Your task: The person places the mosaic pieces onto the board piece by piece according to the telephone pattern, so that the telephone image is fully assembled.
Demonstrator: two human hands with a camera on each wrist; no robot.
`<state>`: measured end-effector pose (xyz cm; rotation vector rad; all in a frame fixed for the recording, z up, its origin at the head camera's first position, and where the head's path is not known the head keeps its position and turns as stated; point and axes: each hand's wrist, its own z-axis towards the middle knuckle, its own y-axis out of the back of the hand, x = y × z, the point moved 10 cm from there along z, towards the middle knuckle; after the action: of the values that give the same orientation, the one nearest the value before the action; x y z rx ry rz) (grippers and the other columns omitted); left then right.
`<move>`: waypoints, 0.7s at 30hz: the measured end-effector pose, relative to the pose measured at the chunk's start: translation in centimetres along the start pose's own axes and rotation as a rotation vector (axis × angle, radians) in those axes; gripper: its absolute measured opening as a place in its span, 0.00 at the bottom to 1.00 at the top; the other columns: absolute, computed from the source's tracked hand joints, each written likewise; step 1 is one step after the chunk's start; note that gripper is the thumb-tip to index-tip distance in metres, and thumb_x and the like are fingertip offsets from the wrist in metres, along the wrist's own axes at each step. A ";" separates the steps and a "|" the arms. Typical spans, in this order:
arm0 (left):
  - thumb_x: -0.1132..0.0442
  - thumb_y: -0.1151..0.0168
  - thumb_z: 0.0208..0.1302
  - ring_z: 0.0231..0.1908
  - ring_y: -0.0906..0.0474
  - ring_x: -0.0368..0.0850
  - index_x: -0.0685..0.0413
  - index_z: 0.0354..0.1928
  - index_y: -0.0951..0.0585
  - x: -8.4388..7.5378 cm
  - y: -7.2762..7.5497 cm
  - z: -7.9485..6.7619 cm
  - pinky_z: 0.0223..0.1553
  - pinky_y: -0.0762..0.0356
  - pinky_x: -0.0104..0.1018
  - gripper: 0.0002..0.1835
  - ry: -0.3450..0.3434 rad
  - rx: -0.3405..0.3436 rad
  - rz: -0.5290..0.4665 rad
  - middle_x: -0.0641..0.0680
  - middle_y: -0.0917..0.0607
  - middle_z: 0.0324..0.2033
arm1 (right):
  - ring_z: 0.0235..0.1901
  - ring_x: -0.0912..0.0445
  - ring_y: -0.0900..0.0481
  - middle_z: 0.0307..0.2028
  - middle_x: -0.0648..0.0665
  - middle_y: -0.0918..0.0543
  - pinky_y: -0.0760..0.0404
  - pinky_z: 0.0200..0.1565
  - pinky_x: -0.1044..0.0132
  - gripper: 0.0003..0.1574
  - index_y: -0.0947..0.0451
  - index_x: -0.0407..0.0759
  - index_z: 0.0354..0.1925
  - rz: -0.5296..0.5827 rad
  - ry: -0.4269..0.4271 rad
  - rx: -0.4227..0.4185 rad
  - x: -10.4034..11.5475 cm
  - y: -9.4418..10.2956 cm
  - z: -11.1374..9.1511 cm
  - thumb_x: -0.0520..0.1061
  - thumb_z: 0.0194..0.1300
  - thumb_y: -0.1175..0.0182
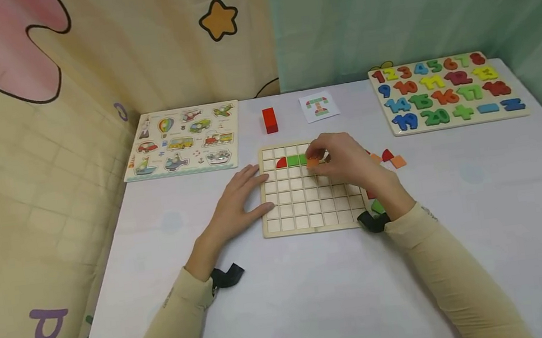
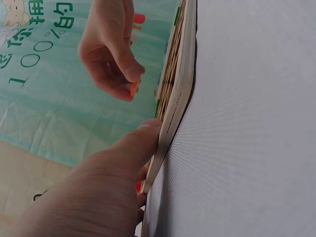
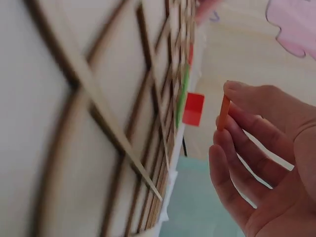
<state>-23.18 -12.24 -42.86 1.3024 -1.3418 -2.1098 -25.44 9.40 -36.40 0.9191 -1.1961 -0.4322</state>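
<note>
A wooden grid board [image 1: 315,221] lies on the white table. My right hand [image 1: 343,160] pinches a thin orange square tile [image 3: 224,112] between thumb and fingertips, just above the board's upper rows. To the tile's left, a red quarter-round tile [image 1: 281,162] and green tiles [image 1: 293,160] sit in a row of cells. My left hand [image 1: 236,201] rests at the board's left edge, fingers spread. In the left wrist view its thumb [image 2: 145,136] touches the board's rim, while the other fingers are mostly hidden.
Loose tiles, including a red one [image 1: 388,154] and an orange one [image 1: 398,162], lie right of the board; the right arm partly hides others. Behind it are a red block [image 1: 270,120] and a pattern card [image 1: 312,115]. A vehicle puzzle [image 1: 181,140] and a number puzzle [image 1: 449,93] flank them.
</note>
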 end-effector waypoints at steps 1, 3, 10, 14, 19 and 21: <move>0.44 0.30 0.69 0.83 0.50 0.48 0.46 0.75 0.26 0.0 0.1 0.1 0.84 0.55 0.50 0.36 0.000 0.001 0.003 0.50 0.37 0.82 | 0.44 0.50 0.17 0.42 0.44 0.13 0.15 0.50 0.53 0.15 0.13 0.40 0.48 -0.012 0.004 0.004 0.2 -0.4 0.2 0.43 0.64 0.25; 0.44 0.29 0.69 0.83 0.50 0.48 0.46 0.75 0.26 0.0 0.5 0.2 0.84 0.55 0.49 0.36 0.000 0.000 0.014 0.50 0.37 0.81 | 0.45 0.49 0.16 0.42 0.43 0.12 0.15 0.51 0.53 0.13 0.12 0.40 0.48 -0.032 0.015 -0.002 0.4 -0.9 0.7 0.43 0.66 0.26; 0.44 0.28 0.67 0.83 0.49 0.50 0.46 0.74 0.26 0.0 0.7 0.4 0.84 0.53 0.54 0.36 0.001 -0.005 0.000 0.52 0.36 0.81 | 0.43 0.49 0.16 0.43 0.43 0.11 0.16 0.49 0.53 0.12 0.12 0.41 0.48 -0.041 0.003 -0.012 -0.5 -1.7 1.0 0.43 0.67 0.27; 0.43 0.28 0.67 0.83 0.49 0.50 0.46 0.74 0.25 -0.2 0.3 0.5 0.83 0.51 0.55 0.37 -0.001 -0.010 -0.020 0.52 0.37 0.81 | 0.41 0.49 0.18 0.42 0.44 0.12 0.16 0.47 0.54 0.11 0.12 0.42 0.47 -0.030 -0.011 -0.013 -1.2 -1.9 0.7 0.43 0.68 0.27; 0.43 0.28 0.66 0.83 0.49 0.50 0.45 0.74 0.25 -0.1 -0.1 0.1 0.83 0.50 0.55 0.37 0.015 -0.008 -0.014 0.50 0.37 0.81 | 0.42 0.50 0.17 0.43 0.45 0.11 0.14 0.50 0.55 0.11 0.12 0.43 0.47 0.004 0.001 0.003 -1.3 -2.3 0.4 0.42 0.67 0.26; 0.43 0.28 0.66 0.83 0.49 0.50 0.45 0.74 0.25 -0.2 0.0 0.1 0.83 0.51 0.54 0.37 0.014 -0.015 -0.012 0.51 0.37 0.81 | 0.43 0.51 0.16 0.42 0.46 0.11 0.15 0.51 0.55 0.10 0.12 0.43 0.47 0.006 0.024 0.007 -1.1 -2.4 0.6 0.42 0.67 0.26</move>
<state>-23.19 -12.02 -42.77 1.3209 -1.3132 -2.1105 -25.93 8.59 -38.91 0.9247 -1.1788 -0.4113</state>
